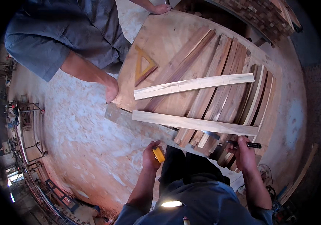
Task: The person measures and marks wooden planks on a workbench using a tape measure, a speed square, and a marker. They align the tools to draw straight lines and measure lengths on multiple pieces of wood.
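Note:
My left hand [151, 156] is wrapped round a yellow tape measure [159, 154], held low beside the near edge of the work table. In my right hand [243, 154] is a black marker [253, 145], close to the near ends of the wood strips. Two pale wood strips lie crosswise over the darker ones: one pale strip [194, 85] farther off, with thin lines across it, and another pale strip [194, 122] nearer to me. Beneath them several brown wood strips [220, 80] are spread side by side on the plywood table top [164, 37].
A yellow and brown set square [144, 67] lies on the table's left part. Across the left corner stands another person [74, 33], one hand [111, 90] at the table edge. Stacked wood pieces [260, 17] are at the far right. A dusty floor [78, 108] stretches left.

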Demonstrator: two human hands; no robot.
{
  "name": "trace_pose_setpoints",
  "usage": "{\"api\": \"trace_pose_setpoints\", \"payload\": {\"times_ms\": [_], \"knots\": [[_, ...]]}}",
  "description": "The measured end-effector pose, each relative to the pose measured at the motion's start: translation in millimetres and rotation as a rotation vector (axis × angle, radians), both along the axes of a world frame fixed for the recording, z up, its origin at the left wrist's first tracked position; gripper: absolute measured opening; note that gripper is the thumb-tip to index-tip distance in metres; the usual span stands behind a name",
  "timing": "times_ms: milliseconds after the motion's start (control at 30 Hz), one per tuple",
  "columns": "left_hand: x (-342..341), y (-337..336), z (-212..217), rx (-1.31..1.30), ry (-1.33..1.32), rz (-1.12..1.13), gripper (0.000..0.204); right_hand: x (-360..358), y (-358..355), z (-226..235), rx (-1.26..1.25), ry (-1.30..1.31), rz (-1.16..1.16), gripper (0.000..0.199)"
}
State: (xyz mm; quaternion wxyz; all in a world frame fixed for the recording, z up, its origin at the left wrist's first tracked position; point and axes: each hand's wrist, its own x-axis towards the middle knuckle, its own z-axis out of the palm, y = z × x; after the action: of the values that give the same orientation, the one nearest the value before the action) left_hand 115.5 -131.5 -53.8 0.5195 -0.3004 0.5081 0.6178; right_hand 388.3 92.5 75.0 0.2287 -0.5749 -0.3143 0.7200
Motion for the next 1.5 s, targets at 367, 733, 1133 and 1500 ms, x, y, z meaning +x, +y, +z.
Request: {"api": "trace_pose_setpoints", "payload": {"times_ms": [367, 733, 1133, 1500], "knots": [[4.2, 55.2, -49.9, -0.595, 1.41, -0.489, 0.025, 15.6, -20.1, -14.6, -0.048, -0.099, 0.035, 0.028], [-68.9, 52.2, 18.8, -0.555, 1.811, -0.418, 0.024, 19.9, -19.1, -16.7, 0.072, -0.137, 0.041, 0.017], [-224.1, 253.1, -10.0, -0.47, 1.893, -1.445, 0.034, 19.5, -29.6, 4.2, 0.12, -0.31, 0.093, 0.021], [-164.6, 157.9, 99.3, -0.137, 2.103, -1.518, 0.011, 2.6, -24.0, -7.1, 0.232, -0.281, 0.197, 0.018]]}}
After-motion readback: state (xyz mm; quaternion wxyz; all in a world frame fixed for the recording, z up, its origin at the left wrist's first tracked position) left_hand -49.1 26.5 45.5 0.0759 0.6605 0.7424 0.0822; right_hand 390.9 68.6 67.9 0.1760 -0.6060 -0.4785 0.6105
